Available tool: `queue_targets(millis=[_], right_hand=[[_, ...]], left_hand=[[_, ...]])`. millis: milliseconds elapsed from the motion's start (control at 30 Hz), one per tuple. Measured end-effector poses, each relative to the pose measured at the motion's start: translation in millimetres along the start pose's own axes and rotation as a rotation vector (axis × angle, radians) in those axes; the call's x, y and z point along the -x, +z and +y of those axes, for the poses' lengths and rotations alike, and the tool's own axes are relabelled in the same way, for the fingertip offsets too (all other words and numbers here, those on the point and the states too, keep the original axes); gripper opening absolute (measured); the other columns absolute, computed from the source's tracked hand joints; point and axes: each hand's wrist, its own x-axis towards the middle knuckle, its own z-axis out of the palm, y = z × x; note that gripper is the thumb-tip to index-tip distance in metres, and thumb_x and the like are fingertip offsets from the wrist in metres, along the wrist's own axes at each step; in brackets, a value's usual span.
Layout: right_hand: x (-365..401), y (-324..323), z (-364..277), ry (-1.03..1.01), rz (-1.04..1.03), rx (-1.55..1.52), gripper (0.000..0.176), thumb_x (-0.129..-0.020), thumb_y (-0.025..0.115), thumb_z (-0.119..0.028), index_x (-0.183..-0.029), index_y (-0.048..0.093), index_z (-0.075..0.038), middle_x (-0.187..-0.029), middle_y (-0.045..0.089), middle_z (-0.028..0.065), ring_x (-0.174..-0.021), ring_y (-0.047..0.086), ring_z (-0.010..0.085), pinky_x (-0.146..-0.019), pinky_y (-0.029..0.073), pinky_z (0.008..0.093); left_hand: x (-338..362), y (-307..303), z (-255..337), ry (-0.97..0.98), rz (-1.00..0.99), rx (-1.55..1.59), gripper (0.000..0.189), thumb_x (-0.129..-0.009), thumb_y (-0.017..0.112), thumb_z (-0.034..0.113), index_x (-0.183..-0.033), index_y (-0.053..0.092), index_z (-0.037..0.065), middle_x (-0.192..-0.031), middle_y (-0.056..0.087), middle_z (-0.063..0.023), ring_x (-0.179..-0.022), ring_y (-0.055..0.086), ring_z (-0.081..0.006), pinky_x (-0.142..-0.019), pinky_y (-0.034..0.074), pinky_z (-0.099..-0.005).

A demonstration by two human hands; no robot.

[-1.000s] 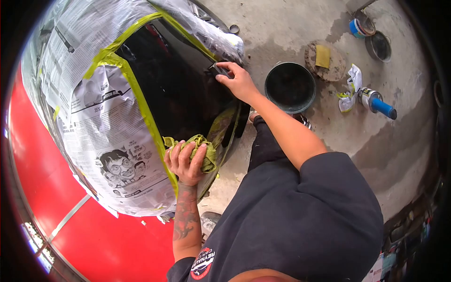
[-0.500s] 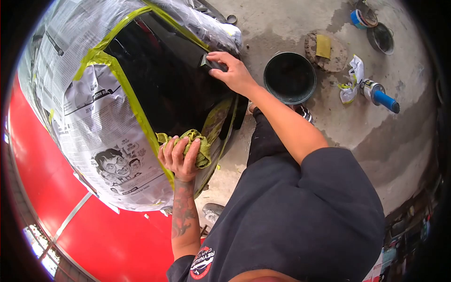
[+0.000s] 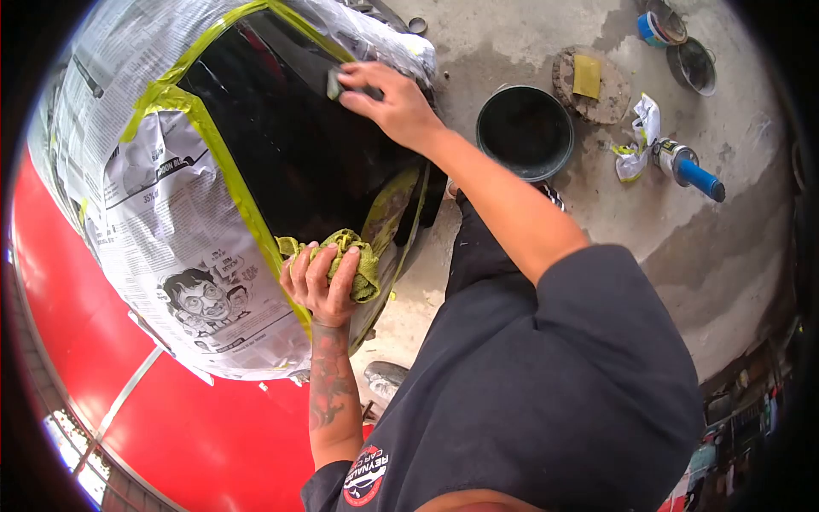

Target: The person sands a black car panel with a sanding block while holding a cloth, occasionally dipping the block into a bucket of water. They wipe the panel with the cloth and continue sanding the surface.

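A glossy black car panel is framed by yellow-green masking tape and newspaper. My right hand grips a small dark sanding block against the panel's upper right part; motion blurs the block, and my fingers partly cover it. At the panel's lower edge, my left hand is closed around a crumpled yellow-green cloth and rests near the tape.
On the concrete floor to the right stands a dark bucket of dark liquid. Beyond it, a yellow sheet lies on a round slab. A can with a blue roll lies near crumpled paper. Red bodywork is at lower left.
My right hand has slid the sanding block up and to the left across the black panel. My left hand keeps its hold on the cloth with little movement.
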Motion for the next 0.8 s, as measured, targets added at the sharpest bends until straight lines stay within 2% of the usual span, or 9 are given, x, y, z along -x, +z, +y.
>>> queue_targets(millis=[100,133,233,333,433,467,567,667,800], right_hand=[[19,-2,-1,0.022,0.008,-0.010,0.031,-0.089,0.078,-0.030,-0.112,0.076,-0.008,-0.131,0.069,0.0112,-0.125,0.062,0.0283,-0.108,0.045,0.0393],[10,2,-1,-0.054,0.034,0.059,0.031,-0.090,0.076,-0.029,-0.113,0.075,-0.008,-0.127,0.071,0.0120,-0.120,0.065,0.0292,-0.109,0.043,0.0410],[-50,28,-4,-0.151,0.042,0.025,0.030,-0.091,0.075,-0.028,-0.116,0.074,-0.010,-0.124,0.072,0.0130,-0.115,0.067,0.0313,-0.108,0.043,0.0433],[-86,38,-17,-0.180,0.011,0.200,0.031,-0.095,0.074,-0.026,-0.118,0.073,-0.005,-0.128,0.070,0.0157,-0.121,0.065,0.0316,-0.105,0.049,0.0387],[-43,25,-6,-0.254,0.053,0.087,0.030,-0.092,0.074,-0.028,-0.113,0.073,-0.007,-0.125,0.072,0.0145,-0.115,0.066,0.0339,-0.107,0.043,0.0441],[-19,18,-6,-0.220,0.057,0.165,0.030,-0.092,0.074,-0.028,-0.113,0.072,-0.005,-0.129,0.069,0.0146,-0.120,0.063,0.0347,-0.107,0.044,0.0441],[10,7,-11,-0.106,0.023,0.121,0.031,-0.092,0.074,-0.027,-0.114,0.072,-0.006,-0.133,0.068,0.0143,-0.124,0.060,0.0353,-0.108,0.043,0.0443],[-47,29,-7,-0.210,0.053,0.146,0.031,-0.093,0.072,-0.028,-0.116,0.072,-0.007,-0.125,0.070,0.0156,-0.118,0.063,0.0369,-0.106,0.044,0.0460],[-112,56,-12,-0.191,0.083,0.319,0.031,-0.093,0.070,-0.030,-0.115,0.072,-0.008,-0.119,0.072,0.0162,-0.114,0.065,0.0377,-0.104,0.045,0.0474]], left_hand=[[0,0,-1,0.002,0.006,0.010,0.020,-0.087,0.076,0.027,-0.106,0.074,0.030,-0.112,0.066,0.0034,-0.112,0.063,-0.0238,-0.102,0.043,-0.0457],[0,-1,-1,0.002,0.001,0.010,0.020,-0.087,0.076,0.027,-0.106,0.074,0.030,-0.112,0.066,0.0034,-0.112,0.063,-0.0237,-0.102,0.043,-0.0456],[0,0,-2,0.001,-0.002,0.005,0.020,-0.087,0.076,0.027,-0.107,0.074,0.030,-0.112,0.066,0.0035,-0.112,0.063,-0.0236,-0.103,0.043,-0.0454],[4,-4,-2,0.009,-0.024,-0.008,0.023,-0.086,0.076,0.028,-0.109,0.073,0.029,-0.112,0.065,0.0028,-0.112,0.064,-0.0245,-0.103,0.043,-0.0463],[1,1,-5,0.032,-0.020,-0.012,0.028,-0.084,0.077,0.030,-0.111,0.072,0.027,-0.114,0.064,0.0012,-0.113,0.064,-0.0260,-0.103,0.044,-0.0483],[0,1,-3,0.030,-0.014,-0.006,0.028,-0.084,0.077,0.030,-0.111,0.072,0.027,-0.114,0.064,0.0014,-0.114,0.063,-0.0260,-0.103,0.044,-0.0483],[4,-1,-5,0.020,-0.017,-0.005,0.025,-0.085,0.077,0.029,-0.110,0.073,0.029,-0.114,0.064,0.0026,-0.113,0.064,-0.0251,-0.103,0.043,-0.0474],[1,2,-2,-0.009,0.011,0.015,0.021,-0.088,0.076,0.026,-0.108,0.074,0.031,-0.111,0.067,0.0041,-0.112,0.064,-0.0233,-0.104,0.042,-0.0457],[2,-2,0,-0.023,-0.011,0.020,0.021,-0.087,0.077,0.025,-0.107,0.074,0.031,-0.109,0.067,0.0040,-0.112,0.064,-0.0234,-0.104,0.041,-0.0460]])
